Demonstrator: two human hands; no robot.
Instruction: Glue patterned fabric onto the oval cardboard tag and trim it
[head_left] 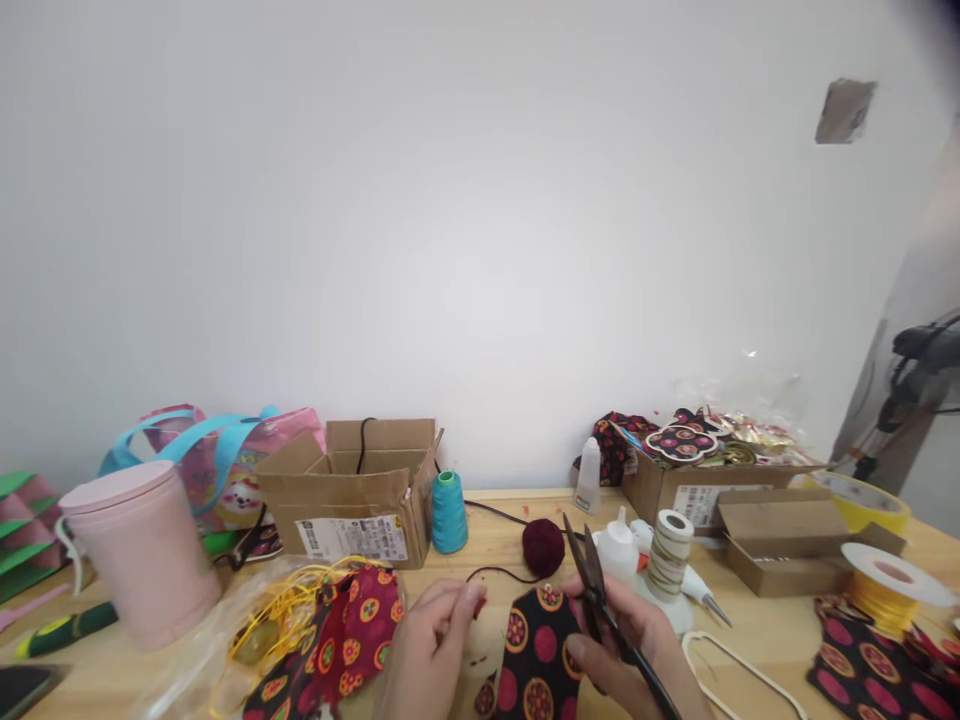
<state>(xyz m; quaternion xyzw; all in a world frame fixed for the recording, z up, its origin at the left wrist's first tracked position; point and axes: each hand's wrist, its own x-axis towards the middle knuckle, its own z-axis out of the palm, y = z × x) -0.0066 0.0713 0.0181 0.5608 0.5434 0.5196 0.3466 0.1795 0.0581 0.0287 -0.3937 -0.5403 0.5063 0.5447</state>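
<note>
My left hand is low in the picture with thumb and fingers pinched on the end of a dark red cord. That cord runs back to a dark red ball of yarn. My right hand grips black scissors, their blades pointing up and left, slightly apart. Between both hands lies a black fabric piece with pink and orange circles. A red patterned fabric piece lies left of my left hand.
On the wooden table stand a pink lidded cup, an open cardboard box, a teal thread cone, white glue bottles, a striped ribbon spool, a box of patterned fabric pieces and yellow cord spools.
</note>
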